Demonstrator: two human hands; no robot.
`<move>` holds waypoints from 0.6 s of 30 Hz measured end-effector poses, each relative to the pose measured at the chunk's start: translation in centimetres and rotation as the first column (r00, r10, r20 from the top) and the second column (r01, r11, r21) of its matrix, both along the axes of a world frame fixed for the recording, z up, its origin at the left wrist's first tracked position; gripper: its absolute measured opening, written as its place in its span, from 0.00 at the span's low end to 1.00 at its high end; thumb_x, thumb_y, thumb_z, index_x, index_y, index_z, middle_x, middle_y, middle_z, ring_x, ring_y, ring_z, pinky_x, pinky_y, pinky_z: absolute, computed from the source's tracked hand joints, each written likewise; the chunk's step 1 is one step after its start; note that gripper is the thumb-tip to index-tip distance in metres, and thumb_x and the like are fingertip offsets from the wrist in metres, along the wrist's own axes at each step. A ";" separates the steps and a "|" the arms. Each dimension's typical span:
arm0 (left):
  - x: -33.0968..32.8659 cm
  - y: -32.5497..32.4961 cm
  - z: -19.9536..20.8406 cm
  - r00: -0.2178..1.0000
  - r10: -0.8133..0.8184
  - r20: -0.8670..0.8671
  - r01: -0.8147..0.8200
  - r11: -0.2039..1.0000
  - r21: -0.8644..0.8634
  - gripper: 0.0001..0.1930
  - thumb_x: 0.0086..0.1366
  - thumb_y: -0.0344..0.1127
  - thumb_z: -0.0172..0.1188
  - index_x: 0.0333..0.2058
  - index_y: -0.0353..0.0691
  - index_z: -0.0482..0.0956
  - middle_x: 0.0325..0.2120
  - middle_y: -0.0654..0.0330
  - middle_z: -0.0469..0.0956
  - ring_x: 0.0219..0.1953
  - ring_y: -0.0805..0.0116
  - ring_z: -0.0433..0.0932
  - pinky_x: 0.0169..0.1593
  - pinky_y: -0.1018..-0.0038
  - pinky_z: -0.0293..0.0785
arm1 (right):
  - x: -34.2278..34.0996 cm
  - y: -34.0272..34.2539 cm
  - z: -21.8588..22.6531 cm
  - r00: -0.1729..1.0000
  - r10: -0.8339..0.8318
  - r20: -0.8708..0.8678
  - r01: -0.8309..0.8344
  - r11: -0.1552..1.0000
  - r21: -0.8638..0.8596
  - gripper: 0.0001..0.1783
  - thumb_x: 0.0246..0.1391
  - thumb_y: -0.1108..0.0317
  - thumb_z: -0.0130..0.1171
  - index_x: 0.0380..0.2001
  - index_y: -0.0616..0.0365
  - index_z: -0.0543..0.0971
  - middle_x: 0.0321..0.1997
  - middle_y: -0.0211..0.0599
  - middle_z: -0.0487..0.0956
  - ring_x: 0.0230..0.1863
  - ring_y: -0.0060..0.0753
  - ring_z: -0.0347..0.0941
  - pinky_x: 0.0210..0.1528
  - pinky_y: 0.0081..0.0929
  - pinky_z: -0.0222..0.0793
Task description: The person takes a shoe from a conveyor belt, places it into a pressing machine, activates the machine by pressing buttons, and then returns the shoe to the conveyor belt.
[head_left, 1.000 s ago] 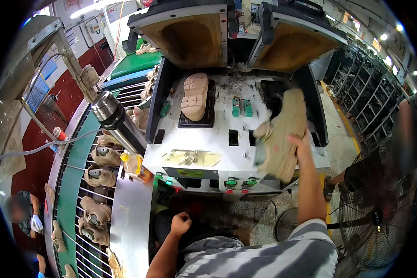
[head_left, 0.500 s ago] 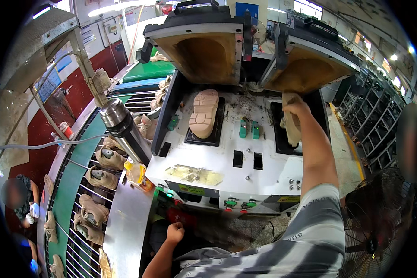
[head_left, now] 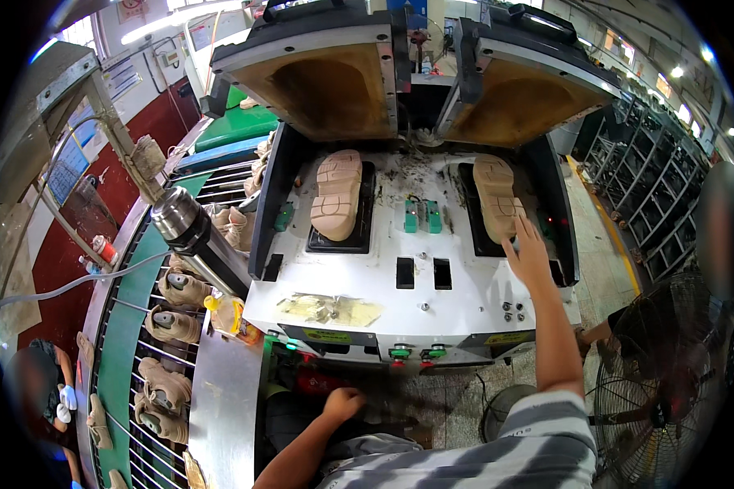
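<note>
On the white sole press (head_left: 347,281), two beige shoes rest sole up, each on a black pad. My right hand (head_left: 530,251) is at the near end of the right shoe (head_left: 496,196). Its fingers are stretched out and lie against or just over the sole's edge; contact is hard to make out. Further left sits the other shoe (head_left: 337,194), with neither hand near it. Low in front of the machine, my left hand (head_left: 344,403) is curled into a loose fist, with nothing visible in it.
Two raised lids (head_left: 326,85) stand over the pads. A steel flask (head_left: 197,236) and a yellow-capped bottle (head_left: 230,315) stand at the left, beside a roller conveyor with several beige shoes (head_left: 167,383). To the right are a large fan (head_left: 656,391) and metal racks (head_left: 648,187).
The right shoe, held on its side in my right hand before, now lies sole up on its pad. My right hand has let go and moved nearer, fingers extended. The left hand stays fisted.
</note>
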State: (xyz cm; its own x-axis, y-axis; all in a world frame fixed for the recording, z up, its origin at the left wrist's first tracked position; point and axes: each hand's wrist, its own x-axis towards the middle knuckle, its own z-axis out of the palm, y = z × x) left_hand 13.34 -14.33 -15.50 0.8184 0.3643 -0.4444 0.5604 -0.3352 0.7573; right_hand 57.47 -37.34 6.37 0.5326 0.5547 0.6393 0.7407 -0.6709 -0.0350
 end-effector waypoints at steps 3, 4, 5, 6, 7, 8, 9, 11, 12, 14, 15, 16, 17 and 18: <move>5.0 -4.1 1.5 0.943 -0.296 0.149 0.306 0.951 -0.048 0.13 0.61 0.40 0.55 0.37 0.38 0.82 0.32 0.51 0.82 0.36 0.57 0.81 0.41 0.66 0.75 | -7.9 -7.3 -3.1 0.989 -0.014 -0.148 0.067 0.930 0.361 0.11 0.52 0.70 0.58 0.36 0.66 0.77 0.35 0.50 0.76 0.39 0.52 0.72 0.41 0.40 0.67; 6.8 -5.6 2.6 0.917 -0.363 0.167 0.377 0.924 -0.062 0.15 0.63 0.42 0.54 0.41 0.39 0.81 0.35 0.50 0.81 0.39 0.55 0.81 0.43 0.65 0.75 | -9.1 -10.7 -7.1 0.980 -0.142 -0.142 0.194 0.845 0.498 0.07 0.54 0.70 0.56 0.31 0.64 0.73 0.29 0.42 0.72 0.32 0.45 0.68 0.36 0.38 0.65; 8.4 -6.8 4.2 0.887 -0.415 0.204 0.430 0.902 -0.033 0.15 0.63 0.41 0.53 0.41 0.39 0.80 0.36 0.49 0.81 0.40 0.54 0.80 0.44 0.65 0.74 | -11.3 -12.9 -9.9 0.926 -0.169 -0.338 0.357 0.680 0.641 0.08 0.56 0.68 0.56 0.30 0.62 0.73 0.27 0.37 0.69 0.29 0.40 0.66 0.34 0.36 0.63; 9.9 -7.9 6.0 0.852 -0.466 0.239 0.480 0.877 -0.001 0.15 0.64 0.41 0.52 0.42 0.39 0.80 0.37 0.49 0.81 0.41 0.52 0.80 0.45 0.64 0.74 | -12.5 -14.4 -11.4 0.843 -0.142 -0.520 0.519 0.472 0.713 0.09 0.57 0.66 0.55 0.29 0.60 0.72 0.25 0.32 0.67 0.27 0.36 0.63 0.33 0.33 0.62; 11.4 -8.9 7.4 0.813 -0.516 0.270 0.528 0.849 0.032 0.15 0.64 0.41 0.51 0.43 0.39 0.80 0.38 0.49 0.80 0.42 0.50 0.79 0.46 0.64 0.74 | -12.3 -15.0 -11.6 0.747 -0.018 -0.665 0.643 0.276 0.715 0.10 0.58 0.64 0.55 0.28 0.58 0.71 0.25 0.30 0.66 0.26 0.33 0.62 0.33 0.32 0.61; 13.2 -9.3 8.2 0.854 -0.449 0.263 0.468 0.884 -0.010 0.15 0.65 0.41 0.50 0.43 0.39 0.80 0.39 0.48 0.80 0.43 0.49 0.78 0.47 0.63 0.73 | -12.4 -15.5 -12.2 0.635 0.146 -0.758 0.756 0.081 0.649 0.11 0.58 0.62 0.55 0.27 0.56 0.70 0.25 0.28 0.65 0.26 0.31 0.60 0.32 0.31 0.59; 15.0 -9.3 8.8 0.890 -0.382 0.249 0.405 0.913 -0.050 0.15 0.65 0.40 0.49 0.42 0.39 0.79 0.40 0.48 0.80 0.44 0.48 0.78 0.48 0.63 0.72 | -12.6 -15.8 -12.5 0.519 0.333 -0.787 0.849 -0.094 0.520 0.12 0.59 0.61 0.55 0.25 0.54 0.69 0.24 0.26 0.64 0.25 0.29 0.59 0.31 0.29 0.58; 16.2 -9.8 7.9 0.909 -0.312 0.276 0.338 0.940 -0.052 0.15 0.66 0.39 0.47 0.42 0.38 0.79 0.39 0.47 0.80 0.44 0.47 0.77 0.48 0.61 0.71 | -12.3 -17.6 -13.2 0.521 0.564 -0.642 0.803 -0.066 0.593 0.14 0.59 0.59 0.55 0.23 0.52 0.66 0.24 0.26 0.64 0.25 0.28 0.58 0.31 0.28 0.57; 16.3 -9.9 6.7 0.895 -0.307 0.322 0.329 0.944 -0.016 0.15 0.67 0.39 0.46 0.42 0.37 0.79 0.37 0.47 0.80 0.42 0.47 0.77 0.47 0.60 0.71 | -11.8 -18.3 -13.5 0.499 0.672 -0.548 0.772 -0.057 0.633 0.15 0.58 0.59 0.55 0.22 0.51 0.65 0.24 0.26 0.63 0.25 0.27 0.58 0.32 0.27 0.56; 15.5 -9.3 6.0 0.884 -0.323 0.338 0.333 0.942 0.030 0.16 0.67 0.39 0.45 0.42 0.37 0.79 0.36 0.46 0.80 0.41 0.47 0.78 0.45 0.59 0.71 | -13.1 -18.4 -14.2 0.469 0.610 -0.639 0.787 0.040 0.616 0.15 0.56 0.61 0.56 0.21 0.48 0.63 0.22 0.27 0.62 0.22 0.29 0.57 0.30 0.31 0.56; 14.6 -8.7 5.9 0.888 -0.340 0.311 0.346 0.937 0.036 0.16 0.67 0.40 0.46 0.42 0.37 0.79 0.36 0.46 0.80 0.41 0.47 0.78 0.46 0.58 0.71 | -14.5 -18.0 -13.7 0.431 0.531 -0.730 0.786 0.176 0.592 0.15 0.55 0.61 0.56 0.20 0.48 0.63 0.20 0.28 0.61 0.21 0.30 0.56 0.29 0.32 0.56; 13.8 -7.9 6.0 0.892 -0.352 0.284 0.355 0.934 0.043 0.16 0.67 0.40 0.46 0.43 0.37 0.79 0.36 0.46 0.80 0.41 0.47 0.78 0.46 0.58 0.71 | -15.5 -17.1 -13.6 0.398 0.439 -0.805 0.775 0.309 0.552 0.15 0.54 0.61 0.56 0.19 0.48 0.63 0.19 0.29 0.59 0.20 0.31 0.55 0.29 0.34 0.57; 12.4 -6.8 6.4 0.883 -0.351 0.313 0.349 0.935 0.063 0.16 0.67 0.40 0.48 0.41 0.37 0.80 0.35 0.48 0.81 0.41 0.50 0.79 0.45 0.63 0.73 | -16.7 -14.9 -13.9 0.402 0.381 -0.832 0.696 0.463 0.549 0.14 0.52 0.63 0.57 0.18 0.49 0.65 0.18 0.28 0.60 0.19 0.28 0.56 0.28 0.32 0.58; 10.5 -5.6 5.9 0.913 -0.220 0.344 0.244 0.969 -0.028 0.15 0.67 0.39 0.49 0.40 0.36 0.80 0.33 0.49 0.81 0.39 0.53 0.80 0.44 0.65 0.73 | -18.5 -12.0 -14.3 0.415 0.321 -0.852 0.597 0.611 0.521 0.13 0.50 0.66 0.58 0.18 0.50 0.66 0.17 0.28 0.61 0.18 0.26 0.57 0.27 0.30 0.59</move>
